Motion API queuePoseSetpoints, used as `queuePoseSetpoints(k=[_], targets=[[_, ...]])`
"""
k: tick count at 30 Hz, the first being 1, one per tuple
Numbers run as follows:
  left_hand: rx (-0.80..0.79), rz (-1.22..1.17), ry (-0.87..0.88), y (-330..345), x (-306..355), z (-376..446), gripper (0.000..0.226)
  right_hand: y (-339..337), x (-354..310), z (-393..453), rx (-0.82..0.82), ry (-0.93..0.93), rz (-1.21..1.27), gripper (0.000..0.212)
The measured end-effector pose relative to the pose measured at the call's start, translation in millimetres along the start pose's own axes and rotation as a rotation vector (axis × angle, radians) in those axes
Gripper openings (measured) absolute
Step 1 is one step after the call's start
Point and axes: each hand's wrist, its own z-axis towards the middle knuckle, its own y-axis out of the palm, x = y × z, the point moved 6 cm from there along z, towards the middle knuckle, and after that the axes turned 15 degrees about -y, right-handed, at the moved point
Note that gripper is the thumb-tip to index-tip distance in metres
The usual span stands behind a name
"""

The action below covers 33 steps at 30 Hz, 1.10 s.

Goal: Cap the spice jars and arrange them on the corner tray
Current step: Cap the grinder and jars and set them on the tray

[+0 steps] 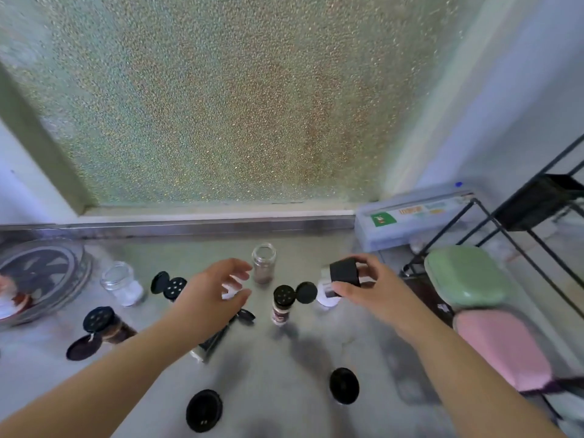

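Observation:
My right hand grips a black cap just above a small jar of white powder. My left hand hovers open, fingers spread, beside an uncapped glass jar of brown spice. A jar with its black flip lid open stands between my hands. Left of it are an open jar of white powder, a loose flip cap and a tilted brown-spice jar. A further jar lies partly hidden under my left forearm. Two loose black caps rest near me.
A round metal tray sits at the far left. A long pale box lies by the frosted window at back right. A black wire rack, a green container and a pink one crowd the right side.

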Motion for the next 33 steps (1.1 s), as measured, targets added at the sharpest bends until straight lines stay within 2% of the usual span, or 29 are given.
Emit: queuePoseSetpoints(k=[4, 7, 14, 19, 22, 24, 27, 30, 33], targets=[[0.002, -0.031, 0.008, 24, 24, 7, 0.029, -47, 10, 3, 0.144, -0.009, -0.028, 0.048], [0.019, -0.033, 0.021, 37, 33, 13, 0.028, -68, 13, 7, 0.149, -0.03, -0.077, 0.049], [0.083, -0.081, -0.043, 36, 30, 9, 0.037, -67, 33, 20, 0.039, -0.039, -0.2, 0.057], [0.138, -0.046, -0.087, 24, 15, 8, 0.038, -29, 35, 50, -0.11, -0.177, -0.429, 0.056], [0.085, 0.0, -0.014, 42, 26, 6, 0.022, -7, 48, 64, -0.202, -0.183, -0.533, 0.068], [-0.03, 0.003, 0.048, 69, 37, 1, 0.017, -3, 52, 68, -0.208, -0.175, -0.563, 0.07], [-0.225, 0.063, 0.054, 126, 43, -3, 0.033, -9, 54, 70, -0.194, -0.189, -0.58, 0.068], [-0.258, 0.193, -0.086, 177, 32, 13, 0.059, -15, 58, 68, -0.217, -0.219, -0.57, 0.068], [-0.247, 0.126, -0.232, 207, 27, 33, 0.077, -16, 65, 70, -0.251, -0.243, -0.583, 0.071]])
